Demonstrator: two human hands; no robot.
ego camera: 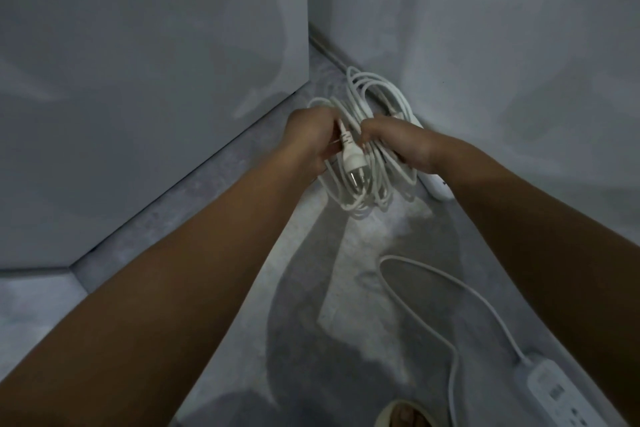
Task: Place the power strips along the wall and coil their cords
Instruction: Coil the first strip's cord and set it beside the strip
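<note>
Near edge of the grey floor [242,340]: a foot [405,414] in pale footwear, cut off by the frame.

Just right of it, at the floor's near right corner, lies the near power strip [554,395], white, sockets up, close to the base of the right wall [519,45]. Its loose cord [433,288] leaves the far end, runs up the floor, bends in one long narrow loop and comes back down past the foot. It is uncoiled and flat on the floor.

Mid floor: both bare forearms reach forward, and the hands meet above the floor.
- The left hand [311,139] has its fingers curled round the coiled cord [367,191] where the plug lead joins.
- The plug [349,163], white with its two pins pointing toward the camera, hangs just below that grip.
- The right hand [398,146] has its fingers curled round the same bundle from the other side, close to the left hand.
- Several white loops hang below both hands, and more stand up beyond them.

Behind the right hand: the far power strip [439,188], white, lies on the floor against the right wall. Only its rounded near end shows clearly.

Far: a smooth grey panel [156,80] borders the floor on the left. The floor narrows toward the far corner between panel and wall.
</note>
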